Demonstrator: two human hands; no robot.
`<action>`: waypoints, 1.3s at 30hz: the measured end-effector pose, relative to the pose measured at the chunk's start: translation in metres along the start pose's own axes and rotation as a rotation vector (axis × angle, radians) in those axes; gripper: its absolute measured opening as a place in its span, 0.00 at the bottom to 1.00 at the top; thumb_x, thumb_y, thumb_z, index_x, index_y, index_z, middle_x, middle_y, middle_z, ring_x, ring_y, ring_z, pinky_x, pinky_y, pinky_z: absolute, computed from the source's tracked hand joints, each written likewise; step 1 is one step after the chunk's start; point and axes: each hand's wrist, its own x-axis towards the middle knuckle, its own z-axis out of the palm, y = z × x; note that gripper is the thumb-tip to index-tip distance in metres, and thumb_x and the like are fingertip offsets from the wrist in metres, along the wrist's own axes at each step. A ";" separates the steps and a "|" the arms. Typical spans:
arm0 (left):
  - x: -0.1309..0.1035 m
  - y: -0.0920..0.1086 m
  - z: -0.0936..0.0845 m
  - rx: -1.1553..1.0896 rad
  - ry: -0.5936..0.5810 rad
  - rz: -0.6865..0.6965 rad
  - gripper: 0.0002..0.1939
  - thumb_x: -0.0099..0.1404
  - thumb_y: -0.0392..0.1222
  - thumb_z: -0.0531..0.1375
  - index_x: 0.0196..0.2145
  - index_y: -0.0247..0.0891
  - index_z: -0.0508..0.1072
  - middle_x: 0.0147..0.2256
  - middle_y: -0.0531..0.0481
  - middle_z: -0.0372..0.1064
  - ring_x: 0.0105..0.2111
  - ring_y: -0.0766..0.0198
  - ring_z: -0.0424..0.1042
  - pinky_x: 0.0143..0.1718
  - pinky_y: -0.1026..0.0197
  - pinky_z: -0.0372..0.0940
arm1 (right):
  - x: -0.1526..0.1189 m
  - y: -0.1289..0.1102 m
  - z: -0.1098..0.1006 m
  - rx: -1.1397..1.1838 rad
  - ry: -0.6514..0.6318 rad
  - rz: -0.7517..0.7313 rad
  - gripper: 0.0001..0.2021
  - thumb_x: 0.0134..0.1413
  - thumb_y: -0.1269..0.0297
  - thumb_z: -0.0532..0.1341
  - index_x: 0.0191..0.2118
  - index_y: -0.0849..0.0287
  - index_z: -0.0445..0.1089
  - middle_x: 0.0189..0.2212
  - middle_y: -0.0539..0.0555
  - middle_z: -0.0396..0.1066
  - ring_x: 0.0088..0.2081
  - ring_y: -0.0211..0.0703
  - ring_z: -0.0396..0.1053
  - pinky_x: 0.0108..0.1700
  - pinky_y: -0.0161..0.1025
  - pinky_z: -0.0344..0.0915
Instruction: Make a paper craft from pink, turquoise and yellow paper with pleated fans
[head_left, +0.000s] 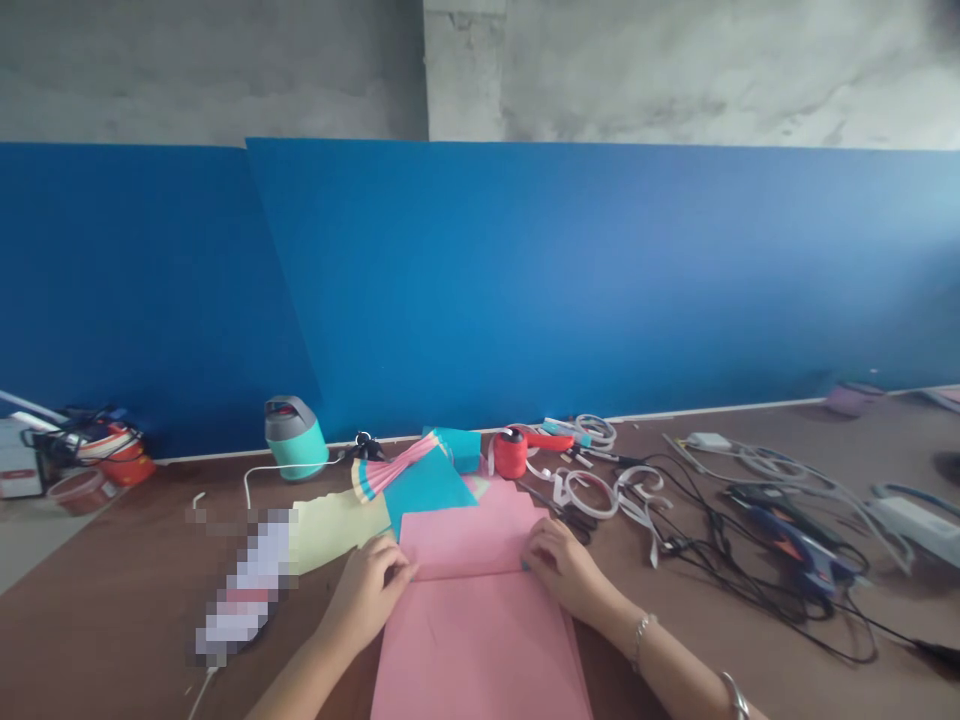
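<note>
Head view: pink paper point(480, 640) lies on the tabletop point(112, 620), short of its far edge; left hand point(371, 590) and right hand point(566, 570) pinch its side edges near the crease. It should be light, limp, easily creased; those edges suit holding. Toward the far left corner, a red bucket point(129, 462) holds cables point(112, 415); the teal container point(296, 440) hides its contents.

Pink sheet point(480, 640): smooth matt paper, in my grip
Fan point(397, 467): creased paper, beyond my grip
Jug point(296, 437): smooth plastic, I'd say, left beyond
Bangle point(734, 695): shiny metal, right behind
Wall point(637, 75): rough concrete, farthest beyond
</note>
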 end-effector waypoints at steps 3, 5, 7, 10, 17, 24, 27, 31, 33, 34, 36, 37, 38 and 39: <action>0.003 -0.003 0.003 0.039 0.001 -0.041 0.14 0.63 0.46 0.54 0.22 0.39 0.67 0.29 0.50 0.67 0.33 0.60 0.68 0.36 0.59 0.61 | 0.002 0.006 0.005 -0.007 0.035 0.071 0.12 0.51 0.69 0.58 0.19 0.59 0.60 0.25 0.51 0.64 0.31 0.41 0.63 0.35 0.39 0.62; 0.004 -0.003 0.004 0.064 -0.002 -0.056 0.15 0.64 0.47 0.54 0.22 0.39 0.67 0.29 0.50 0.67 0.33 0.59 0.68 0.36 0.59 0.60 | 0.003 0.009 0.007 -0.024 0.048 0.094 0.14 0.51 0.67 0.58 0.17 0.58 0.58 0.25 0.51 0.64 0.31 0.41 0.63 0.35 0.39 0.62; 0.004 -0.003 0.004 0.089 -0.010 -0.067 0.16 0.64 0.48 0.53 0.22 0.39 0.67 0.29 0.50 0.67 0.33 0.59 0.68 0.36 0.59 0.60 | 0.004 0.010 0.007 -0.037 0.037 0.108 0.16 0.52 0.65 0.58 0.16 0.58 0.57 0.25 0.51 0.63 0.31 0.41 0.63 0.35 0.39 0.62; 0.005 -0.002 0.004 0.129 -0.018 -0.084 0.17 0.64 0.48 0.53 0.21 0.39 0.68 0.29 0.50 0.67 0.33 0.59 0.67 0.36 0.58 0.59 | 0.008 0.009 0.005 -0.052 -0.012 0.122 0.16 0.52 0.65 0.56 0.16 0.58 0.55 0.24 0.51 0.62 0.31 0.40 0.63 0.36 0.38 0.61; 0.009 -0.003 0.008 0.224 -0.034 -0.098 0.17 0.64 0.47 0.53 0.20 0.38 0.68 0.30 0.48 0.67 0.35 0.58 0.67 0.36 0.57 0.58 | 0.016 0.009 0.001 -0.041 -0.089 0.185 0.17 0.48 0.66 0.56 0.15 0.57 0.48 0.22 0.48 0.57 0.28 0.38 0.60 0.33 0.37 0.59; 0.009 -0.003 0.006 0.238 -0.052 -0.083 0.16 0.64 0.47 0.53 0.22 0.39 0.67 0.31 0.49 0.67 0.36 0.58 0.67 0.37 0.58 0.58 | 0.016 0.005 0.000 -0.015 -0.102 0.242 0.16 0.45 0.68 0.57 0.16 0.57 0.47 0.23 0.49 0.58 0.29 0.38 0.61 0.34 0.37 0.59; 0.008 -0.003 0.005 0.240 -0.049 -0.070 0.15 0.65 0.47 0.53 0.23 0.39 0.67 0.31 0.49 0.67 0.36 0.58 0.66 0.37 0.58 0.58 | 0.015 0.004 -0.001 -0.021 -0.095 0.234 0.16 0.45 0.68 0.57 0.16 0.57 0.48 0.23 0.49 0.58 0.29 0.39 0.61 0.33 0.36 0.59; 0.008 0.000 0.004 0.282 -0.058 -0.067 0.16 0.65 0.46 0.52 0.23 0.39 0.68 0.32 0.49 0.67 0.37 0.57 0.66 0.37 0.57 0.58 | 0.015 0.006 0.000 -0.038 -0.071 0.210 0.16 0.44 0.69 0.58 0.15 0.57 0.49 0.22 0.48 0.58 0.28 0.39 0.61 0.33 0.36 0.59; 0.009 0.002 0.004 0.309 -0.071 -0.063 0.16 0.66 0.45 0.52 0.24 0.39 0.69 0.32 0.48 0.67 0.37 0.57 0.66 0.37 0.57 0.58 | 0.015 0.007 0.002 -0.044 -0.064 0.199 0.16 0.44 0.69 0.58 0.15 0.57 0.49 0.22 0.48 0.58 0.28 0.38 0.61 0.33 0.36 0.59; 0.009 0.003 0.003 0.321 -0.077 -0.061 0.16 0.66 0.45 0.51 0.24 0.39 0.69 0.32 0.48 0.67 0.37 0.57 0.66 0.37 0.57 0.58 | 0.016 0.007 0.002 -0.048 -0.061 0.196 0.16 0.45 0.69 0.58 0.15 0.57 0.50 0.22 0.48 0.58 0.28 0.38 0.61 0.33 0.36 0.59; 0.010 0.005 0.002 0.339 -0.086 -0.058 0.16 0.67 0.44 0.51 0.24 0.38 0.69 0.33 0.47 0.67 0.38 0.57 0.66 0.38 0.57 0.58 | 0.016 0.008 0.003 -0.054 -0.060 0.200 0.16 0.45 0.69 0.58 0.15 0.57 0.50 0.21 0.48 0.58 0.28 0.38 0.61 0.33 0.36 0.58; 0.010 0.006 0.002 0.345 -0.089 -0.059 0.17 0.67 0.45 0.51 0.24 0.38 0.70 0.33 0.47 0.67 0.38 0.57 0.66 0.38 0.57 0.58 | 0.016 0.008 0.003 -0.057 -0.062 0.207 0.16 0.45 0.69 0.58 0.15 0.57 0.50 0.21 0.48 0.58 0.28 0.38 0.61 0.32 0.36 0.58; 0.010 0.006 0.002 0.349 -0.091 -0.059 0.17 0.67 0.45 0.51 0.24 0.38 0.70 0.33 0.47 0.67 0.38 0.57 0.66 0.38 0.57 0.58 | 0.016 0.008 0.003 -0.061 -0.068 0.217 0.16 0.45 0.69 0.58 0.15 0.57 0.50 0.21 0.48 0.58 0.28 0.38 0.61 0.32 0.36 0.58; 0.010 0.006 0.001 0.351 -0.092 -0.060 0.17 0.67 0.45 0.51 0.24 0.38 0.70 0.33 0.47 0.67 0.38 0.57 0.66 0.38 0.57 0.58 | 0.016 0.008 0.003 -0.063 -0.075 0.227 0.16 0.45 0.69 0.58 0.15 0.57 0.50 0.22 0.48 0.58 0.28 0.38 0.61 0.32 0.36 0.58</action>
